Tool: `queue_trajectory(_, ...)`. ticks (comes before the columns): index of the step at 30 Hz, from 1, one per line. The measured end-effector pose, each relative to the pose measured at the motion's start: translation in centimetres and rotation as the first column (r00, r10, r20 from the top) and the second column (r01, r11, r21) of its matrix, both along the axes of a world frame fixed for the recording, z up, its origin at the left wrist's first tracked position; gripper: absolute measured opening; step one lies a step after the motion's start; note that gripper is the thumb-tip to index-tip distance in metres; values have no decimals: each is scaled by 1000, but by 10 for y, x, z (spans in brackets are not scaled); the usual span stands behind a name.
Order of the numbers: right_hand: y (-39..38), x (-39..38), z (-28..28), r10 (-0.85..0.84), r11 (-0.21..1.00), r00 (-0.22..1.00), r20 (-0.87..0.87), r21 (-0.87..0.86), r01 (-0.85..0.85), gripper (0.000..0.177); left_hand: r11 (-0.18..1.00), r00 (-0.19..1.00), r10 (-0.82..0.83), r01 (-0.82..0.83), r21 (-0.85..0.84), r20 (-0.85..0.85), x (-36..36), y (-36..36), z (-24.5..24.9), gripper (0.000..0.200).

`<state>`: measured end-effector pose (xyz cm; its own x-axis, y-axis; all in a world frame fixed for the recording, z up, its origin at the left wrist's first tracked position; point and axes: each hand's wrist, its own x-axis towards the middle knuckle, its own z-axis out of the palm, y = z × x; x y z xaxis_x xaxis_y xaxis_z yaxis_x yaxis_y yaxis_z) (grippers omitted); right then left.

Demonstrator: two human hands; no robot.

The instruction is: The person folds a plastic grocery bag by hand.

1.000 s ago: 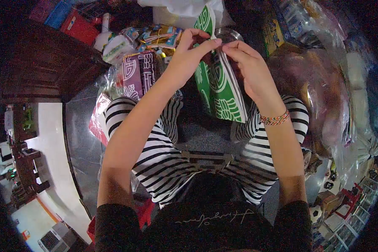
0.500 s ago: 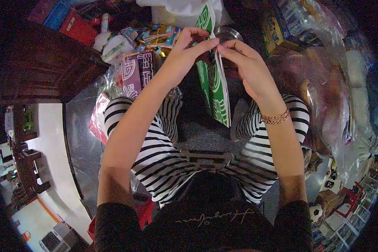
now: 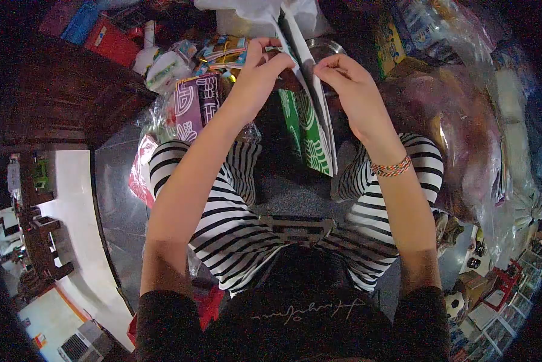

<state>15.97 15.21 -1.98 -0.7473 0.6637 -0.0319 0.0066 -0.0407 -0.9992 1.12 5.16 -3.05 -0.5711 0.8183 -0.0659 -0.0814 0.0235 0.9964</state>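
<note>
A green and white patterned packet [image 3: 312, 130] stands on edge between my hands, above the dark floor between my knees. Its upper part is parted into a left and a right layer, with a dark gap between them. My left hand [image 3: 270, 67] grips the left layer near the top with thumb and fingers. On the other side, my right hand [image 3: 345, 75] pinches the edge of the right layer between thumb and forefinger. A braided band circles my right wrist.
Purple patterned packets [image 3: 189, 108] stand at the left, below colourful packs [image 3: 223, 51]. A metal bowl [image 3: 328, 49] and a white bag [image 3: 253, 21] lie beyond my hands. Plastic-wrapped bundles [image 3: 440, 114] fill the right side. A red box [image 3: 111, 42] sits upper left.
The packet's top has opened into two layers, showing pale inner faces. My left hand has shifted slightly left, and the two hands are farther apart.
</note>
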Motion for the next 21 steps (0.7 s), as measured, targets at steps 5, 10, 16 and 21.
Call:
queue_trajectory(5,8,-1,-7,-74,982,997,35,179,67,23,997,996,65,-68,-46,-61,-6,-5,5,48)
queue_trajectory(10,13,2,-1,-159,973,987,29,176,151,23,979,979,161,-175,-107,-126,-5,-9,13,58)
queue_trajectory(16,24,2,-8,-308,887,951,18,367,281,23,974,968,226,-224,30,-110,-13,-14,10,60)
queue_trajectory(21,29,6,0,-346,656,933,-96,686,314,22,977,981,165,-148,154,-104,-20,-17,12,44)
